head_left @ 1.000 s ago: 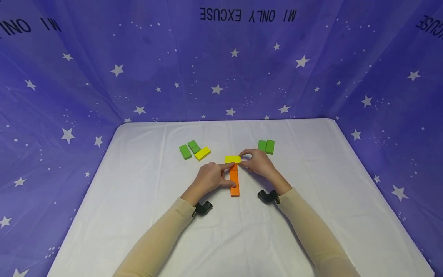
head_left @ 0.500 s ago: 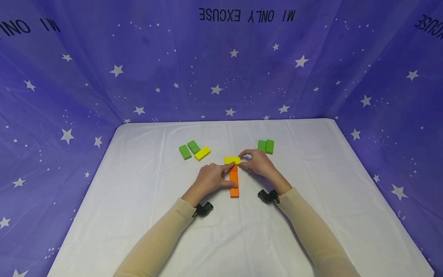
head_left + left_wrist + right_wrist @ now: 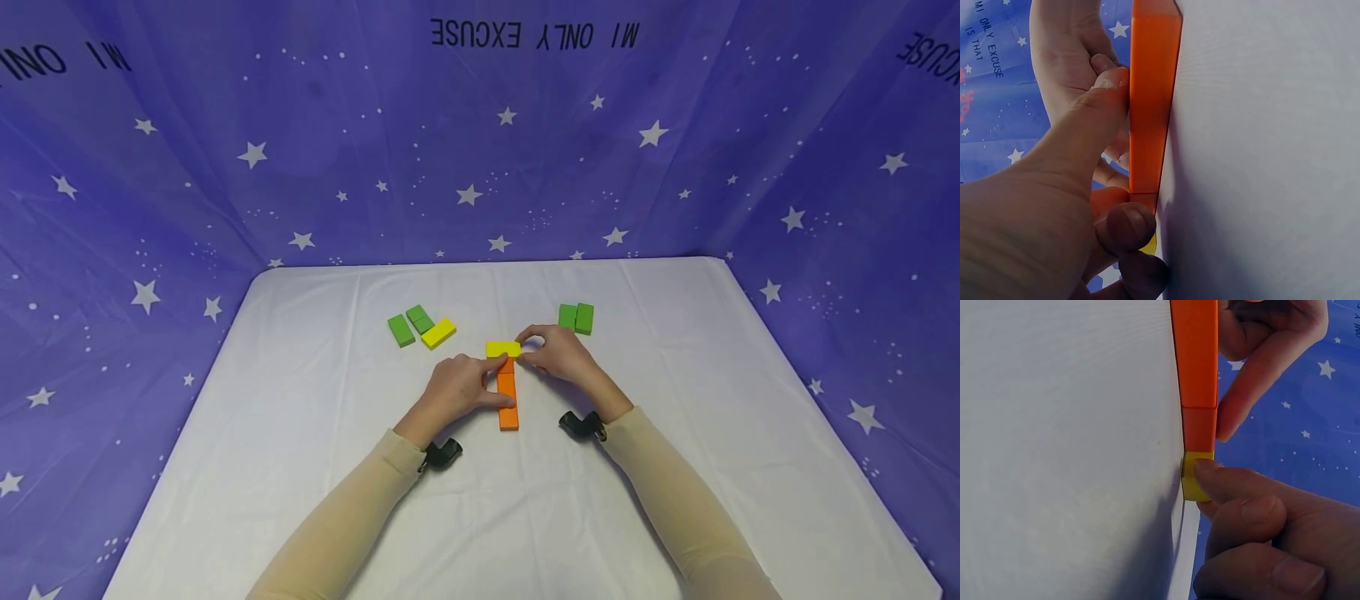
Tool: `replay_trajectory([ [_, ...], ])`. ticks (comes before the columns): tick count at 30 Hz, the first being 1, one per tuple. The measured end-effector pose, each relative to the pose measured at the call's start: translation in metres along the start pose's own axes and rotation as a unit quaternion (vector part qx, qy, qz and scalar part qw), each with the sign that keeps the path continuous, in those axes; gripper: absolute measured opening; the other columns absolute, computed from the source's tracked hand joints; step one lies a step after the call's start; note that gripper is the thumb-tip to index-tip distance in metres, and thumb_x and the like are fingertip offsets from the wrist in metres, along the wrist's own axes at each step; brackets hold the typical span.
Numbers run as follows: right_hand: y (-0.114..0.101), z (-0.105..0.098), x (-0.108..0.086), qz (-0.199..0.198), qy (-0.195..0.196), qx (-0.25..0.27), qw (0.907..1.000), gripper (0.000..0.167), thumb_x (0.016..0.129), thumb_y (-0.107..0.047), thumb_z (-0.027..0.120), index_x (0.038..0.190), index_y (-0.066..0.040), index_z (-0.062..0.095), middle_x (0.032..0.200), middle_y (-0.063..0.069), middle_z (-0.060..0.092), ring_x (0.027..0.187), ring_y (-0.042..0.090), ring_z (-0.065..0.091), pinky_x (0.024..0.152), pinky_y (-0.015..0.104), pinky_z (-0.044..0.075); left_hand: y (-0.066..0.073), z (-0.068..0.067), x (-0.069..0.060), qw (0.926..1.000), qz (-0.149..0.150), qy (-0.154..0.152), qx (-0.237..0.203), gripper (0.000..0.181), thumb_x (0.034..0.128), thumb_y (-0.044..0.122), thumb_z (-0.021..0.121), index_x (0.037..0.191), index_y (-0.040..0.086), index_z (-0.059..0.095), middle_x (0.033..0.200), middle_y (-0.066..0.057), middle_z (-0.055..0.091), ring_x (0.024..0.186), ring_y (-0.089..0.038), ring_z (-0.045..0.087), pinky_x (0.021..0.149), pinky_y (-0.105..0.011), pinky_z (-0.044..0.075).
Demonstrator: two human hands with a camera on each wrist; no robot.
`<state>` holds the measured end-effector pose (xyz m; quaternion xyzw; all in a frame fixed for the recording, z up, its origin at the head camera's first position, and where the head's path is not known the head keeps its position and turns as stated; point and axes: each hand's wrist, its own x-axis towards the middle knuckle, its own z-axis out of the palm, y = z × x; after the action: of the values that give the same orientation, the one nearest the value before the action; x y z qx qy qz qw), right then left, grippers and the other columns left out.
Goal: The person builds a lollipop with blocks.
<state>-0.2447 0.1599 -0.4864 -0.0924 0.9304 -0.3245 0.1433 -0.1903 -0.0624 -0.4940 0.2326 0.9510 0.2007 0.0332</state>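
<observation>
A yellow block (image 3: 502, 349) lies crosswise against the far end of a row of orange blocks (image 3: 508, 418), and together they make a T on the white cloth. My right hand (image 3: 558, 352) pinches the yellow block's right end between thumb and index finger; the right wrist view has that thumb on the yellow block (image 3: 1197, 489). From the left, my left hand (image 3: 457, 385) rests its straight thumb on top of the nearer orange block (image 3: 1150, 106). Its extended index finger touches the farther orange block beside the yellow one, while its other fingers curl alongside.
Left of the T lie several green blocks (image 3: 401, 331) and another yellow block (image 3: 438, 333), close together. Two green blocks (image 3: 585, 318) sit side by side just beyond my right hand. A purple star-patterned curtain (image 3: 480, 150) surrounds the table (image 3: 300, 333).
The yellow and orange blocks have slid very slightly toward me, and both hands keep their places on them. The other blocks lie as before.
</observation>
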Motion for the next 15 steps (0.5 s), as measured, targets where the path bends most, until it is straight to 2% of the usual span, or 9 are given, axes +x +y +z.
replay_trajectory([
  [15,0.0008,0.0006,-0.0004,-0.001,-0.002,0.001,1.0000,0.033,0.094,-0.029,0.081,0.124,-0.018,0.075,0.056,-0.002,0.055,0.049,0.016,0.052,0.053,0.026,0.040,0.0002,0.0000,-0.0024,0.9999,0.002,0.013,0.005,0.086,0.0754,0.068,0.087,0.147,0.026,0.065,0.058,0.007,0.029,0.053,-0.012,0.029,0.054,-0.028,0.021],
])
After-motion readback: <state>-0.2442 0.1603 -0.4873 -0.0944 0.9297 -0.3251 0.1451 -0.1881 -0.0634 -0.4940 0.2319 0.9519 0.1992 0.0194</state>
